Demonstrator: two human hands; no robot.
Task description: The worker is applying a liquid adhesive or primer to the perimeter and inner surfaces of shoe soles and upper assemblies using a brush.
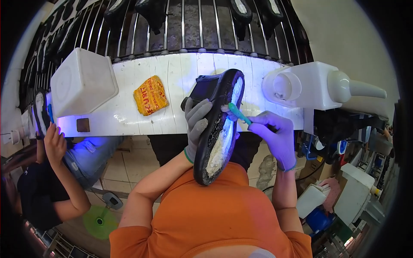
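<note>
In the centre of the frame, the left hand (197, 122) wraps its fingers closed around the black shoe (218, 129), sole turned up, so the right hand (275, 133), fingers closed on a green brush (237, 112), can reach the white-coated sole.

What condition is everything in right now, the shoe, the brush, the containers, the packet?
Shoe: sole up, coated white, held by left hand.
Brush: in right hand, bristles on sole.
Left tub: lying on its side.
Orange packet: lying flat, crumpled.
</note>
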